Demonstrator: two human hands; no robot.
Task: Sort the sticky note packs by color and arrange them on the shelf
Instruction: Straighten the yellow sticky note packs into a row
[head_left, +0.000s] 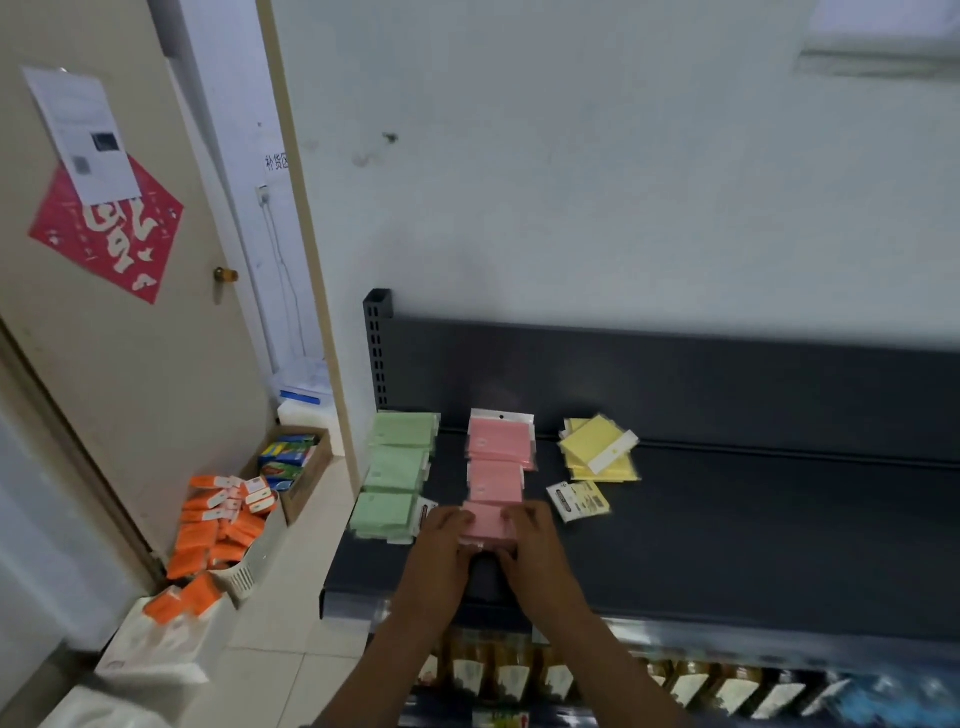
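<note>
On the dark shelf (753, 530) lie three colour groups of sticky note packs. Green packs (397, 467) form a column at the left end. Pink packs (497, 452) run in a column beside them. Yellow packs (597, 449) lie in a loose heap further right, with one single yellow pack (577, 500) in front of the heap. My left hand (441, 545) and my right hand (535, 545) both grip the nearest pink pack (485, 519) at the front of the pink column, one hand on each side.
A white basket (249, 566) full of orange packs (218, 525) stands on the floor at the left, with a cardboard box (296, 462) of coloured items behind it. White bags (156, 649) lie on the floor. A lower shelf holds bottles (519, 670). A door (104, 312) stands at left.
</note>
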